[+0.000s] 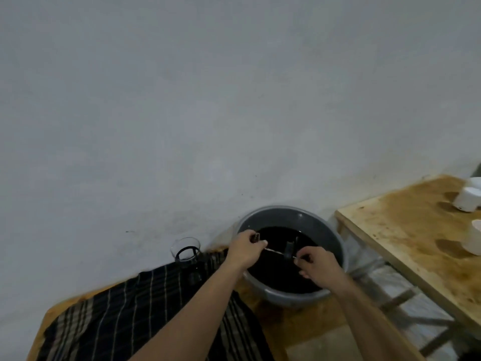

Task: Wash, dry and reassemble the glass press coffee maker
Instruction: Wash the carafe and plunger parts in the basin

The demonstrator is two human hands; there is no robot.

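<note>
Over a grey basin (335,238) of dark water, both hands hold the press's plunger, a thin metal rod (273,250) lying roughly level with a black lid piece (289,248) on it. My left hand (244,250) grips the rod's left end, where a small dark part shows between its fingers. My right hand (316,264) pinches the right end. The glass carafe (186,250) with its black band stands upright to the left, apart from both hands, at the far edge of a dark striped cloth (135,316).
The cloth covers a low wooden surface (294,324) that also bears the basin, close to a grey wall. A stained wooden table (406,225) stands to the right with white containers (467,201) near its far corner and right edge.
</note>
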